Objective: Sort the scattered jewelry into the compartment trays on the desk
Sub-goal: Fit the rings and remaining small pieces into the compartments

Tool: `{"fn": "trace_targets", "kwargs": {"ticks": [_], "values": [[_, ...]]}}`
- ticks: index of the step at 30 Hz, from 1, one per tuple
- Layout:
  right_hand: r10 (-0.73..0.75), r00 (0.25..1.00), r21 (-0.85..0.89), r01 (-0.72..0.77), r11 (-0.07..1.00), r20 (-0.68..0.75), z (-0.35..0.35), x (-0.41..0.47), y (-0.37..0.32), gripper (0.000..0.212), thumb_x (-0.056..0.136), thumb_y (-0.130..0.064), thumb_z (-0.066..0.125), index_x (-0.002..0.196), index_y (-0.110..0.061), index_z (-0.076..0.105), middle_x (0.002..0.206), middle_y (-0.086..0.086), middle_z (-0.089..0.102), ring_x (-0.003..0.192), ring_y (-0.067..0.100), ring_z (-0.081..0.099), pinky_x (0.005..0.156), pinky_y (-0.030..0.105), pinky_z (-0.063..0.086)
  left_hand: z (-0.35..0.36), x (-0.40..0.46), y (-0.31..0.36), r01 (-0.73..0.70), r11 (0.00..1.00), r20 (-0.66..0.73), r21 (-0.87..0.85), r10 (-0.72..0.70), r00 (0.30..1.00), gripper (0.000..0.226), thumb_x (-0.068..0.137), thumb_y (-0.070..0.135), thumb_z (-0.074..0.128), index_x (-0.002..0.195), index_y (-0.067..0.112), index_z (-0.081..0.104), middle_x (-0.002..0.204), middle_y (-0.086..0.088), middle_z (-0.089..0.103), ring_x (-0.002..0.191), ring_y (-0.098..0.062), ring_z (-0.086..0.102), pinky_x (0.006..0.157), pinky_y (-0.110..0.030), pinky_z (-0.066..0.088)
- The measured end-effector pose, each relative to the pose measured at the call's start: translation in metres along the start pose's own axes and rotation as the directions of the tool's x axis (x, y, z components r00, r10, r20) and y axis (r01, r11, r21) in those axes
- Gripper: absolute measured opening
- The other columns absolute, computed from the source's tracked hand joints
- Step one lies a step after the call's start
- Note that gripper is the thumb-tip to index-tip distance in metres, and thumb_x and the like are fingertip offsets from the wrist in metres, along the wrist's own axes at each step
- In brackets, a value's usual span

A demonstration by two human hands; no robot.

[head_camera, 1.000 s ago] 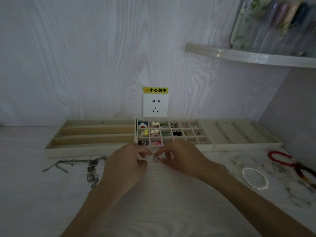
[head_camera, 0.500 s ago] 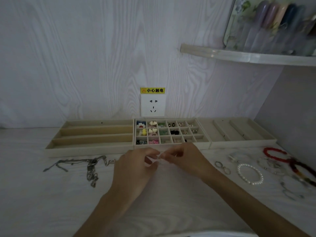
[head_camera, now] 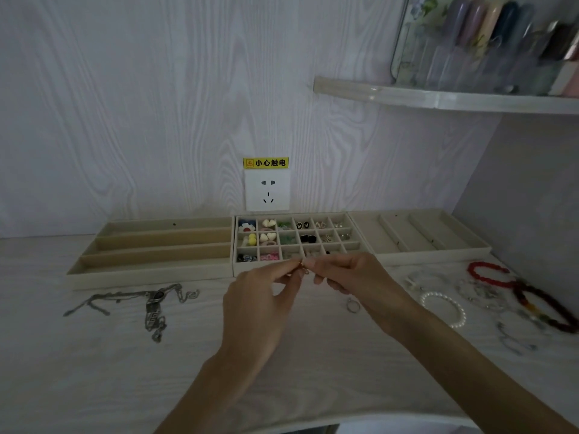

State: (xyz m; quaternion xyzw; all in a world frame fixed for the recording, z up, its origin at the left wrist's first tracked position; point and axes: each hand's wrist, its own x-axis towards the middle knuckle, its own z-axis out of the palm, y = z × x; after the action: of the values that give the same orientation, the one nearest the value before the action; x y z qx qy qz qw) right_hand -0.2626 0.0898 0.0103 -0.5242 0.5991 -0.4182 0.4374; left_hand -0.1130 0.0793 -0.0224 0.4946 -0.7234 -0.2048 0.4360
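- Small gold-coloured ring-like piece (head_camera: pixel 301 264): held above the pale wood-grain desk (head_camera: pixel 94 371), just in front of the near rim of the middle tray; pinched from both sides (too small to tell its exact form).
- Left hand (head_camera: pixel 260 302): thumb and forefinger pinch the piece from the left; the other fingers curl under the palm.
- Right hand (head_camera: pixel 354 274): fingertips pinch the same piece from the right; the remaining fingers are bent downward.
- Cream many-celled compartment tray (head_camera: pixel 294 268): middle of three; cells hold small coloured earrings and studs.
- Cream long-slot tray (head_camera: pixel 150 274): left of the middle tray, touching it.
- Cream wide-slot tray (head_camera: pixel 438 256): right of the middle tray.
- Silver ring (head_camera: pixel 351 306): on the desk, just under the right wrist.
- Silver chain necklaces (head_camera: pixel 150 305): tangled, left of the hands.
- White pearl bracelet (head_camera: pixel 445 308): right of the hands.
- Red bead bracelet (head_camera: pixel 487 274): further right, near the wall.
- White wall socket (head_camera: pixel 267 191): behind the trays, under a yellow warning label (head_camera: pixel 265 162).
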Motion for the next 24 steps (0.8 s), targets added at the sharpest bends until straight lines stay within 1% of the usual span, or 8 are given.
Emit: {"fn": "trace_targets", "kwargs": {"ticks": [4, 8, 11, 13, 15, 16, 20, 24], "values": [[-0.178, 0.975, -0.035, 0.175, 0.984, -0.131, 0.002, -0.001, 0.005, 0.011, 0.078, -0.031, 0.073, 0.085, -0.024, 0.075, 0.071, -0.007, 0.069, 0.056, -0.004, 0.055, 0.054, 0.008, 0.041, 0.001, 0.004, 0.008, 0.035, 0.985, 0.141, -0.17, -0.011, 0.99, 0.031, 0.087, 0.017, 0.062, 0.104, 0.044, 0.066, 0.092, 0.03, 0.067, 0.088, 0.012, 0.061, 0.08, -0.021, 0.049], [-0.407, 0.89, -0.27, 0.347, 0.898, -0.208, -0.005, 0.005, 0.007, 0.003, 0.078, -0.025, 0.074, 0.08, -0.027, 0.073, 0.071, -0.012, 0.066, 0.059, -0.003, 0.053, 0.055, 0.009, 0.04, 0.0, 0.019, 0.02, 0.111, 0.947, 0.335, -0.301, -0.004, 0.942, 0.043, 0.088, 0.008, 0.056, 0.094, 0.051, 0.061, 0.084, 0.036, 0.065, 0.076, 0.009, 0.061, 0.061, -0.016, 0.048], [-0.456, 0.862, -0.383, 0.353, 0.854, -0.223, -0.016, 0.012, 0.003, 0.002, 0.077, -0.03, 0.073, 0.079, -0.03, 0.073, 0.069, -0.015, 0.065, 0.058, 0.0, 0.053, 0.056, 0.01, 0.041, 0.007, 0.032, 0.023, 0.109, 0.951, 0.328, -0.288, -0.009, 0.945, 0.038, 0.095, 0.02, 0.049, 0.088, 0.057, 0.055, 0.083, 0.019, 0.069, 0.071, -0.004, 0.063, 0.059, -0.027, 0.05], [-0.42, 0.887, -0.419, 0.312, 0.853, -0.195, -0.026, 0.019, -0.003, 0.004, 0.079, -0.029, 0.072, 0.081, -0.027, 0.074, 0.066, -0.016, 0.067, 0.058, -0.001, 0.056, 0.056, 0.011, 0.043, 0.014, 0.042, 0.021, 0.062, 0.961, 0.343, -0.271, 0.036, 0.939, 0.029, 0.097, 0.024, 0.047, 0.097, 0.05, 0.06, 0.088, 0.009, 0.07, 0.077, -0.004, 0.064, 0.061, -0.022, 0.048], [-0.338, 0.931, -0.396, 0.263, 0.88, -0.133, -0.038, 0.027, -0.009, 0.005, 0.081, -0.027, 0.071, 0.082, -0.023, 0.074, 0.058, -0.02, 0.064, 0.054, -0.006, 0.055, 0.052, 0.006, 0.039, 0.022, 0.052, 0.021, 0.026, 0.962, 0.365, -0.271, 0.077, 0.928, 0.026, 0.097, 0.019, 0.048, 0.11, 0.03, 0.066, 0.081, 0.016, 0.066, 0.071, 0.009, 0.06, 0.058, -0.006, 0.041], [-0.304, 0.947, -0.372, 0.247, 0.895, -0.101, -0.043, 0.031, -0.011, 0.006, 0.082, -0.026, 0.07, 0.082, -0.022, 0.074, 0.056, -0.019, 0.064, 0.051, -0.008, 0.054, 0.05, 0.003, 0.036, 0.025, 0.058, 0.021, 0.018, 0.965, 0.371, -0.262, 0.084, 0.925, 0.025, 0.096, 0.018, 0.048, 0.11, 0.024, 0.068, 0.077, 0.02, 0.063, 0.069, 0.011, 0.059, 0.058, -0.006, 0.041], [-0.203, 0.976, -0.316, 0.168, 0.934, -0.082, -0.059, 0.051, -0.009, 0.007, 0.083, -0.029, 0.068, 0.084, -0.025, 0.074, 0.068, -0.015, 0.068, 0.055, -0.013, 0.054, 0.052, 0.0, 0.036, 0.043, 0.076, 0.018, -0.017, 0.981, 0.428, -0.192, 0.099, 0.898, 0.017, 0.088, 0.023, 0.057, 0.102, 0.027, 0.066, 0.079, 0.015, 0.062, 0.067, -0.002, 0.058, 0.062, -0.027, 0.047], [-0.109, 0.993, -0.284, 0.09, 0.955, -0.052, -0.07, 0.071, -0.004, 0.01, 0.084, -0.031, 0.066, 0.087, -0.024, 0.073, 0.07, -0.018, 0.068, 0.06, -0.016, 0.056, 0.059, -0.001, 0.04, 0.056, 0.089, 0.018, 0.034, 0.985, 0.453, -0.171, 0.048, 0.89, 0.007, 0.084, 0.033, 0.058, 0.085, 0.039, 0.061, 0.076, 0.021, 0.061, 0.07, 0.0, 0.058, 0.066, -0.027, 0.047]]}}
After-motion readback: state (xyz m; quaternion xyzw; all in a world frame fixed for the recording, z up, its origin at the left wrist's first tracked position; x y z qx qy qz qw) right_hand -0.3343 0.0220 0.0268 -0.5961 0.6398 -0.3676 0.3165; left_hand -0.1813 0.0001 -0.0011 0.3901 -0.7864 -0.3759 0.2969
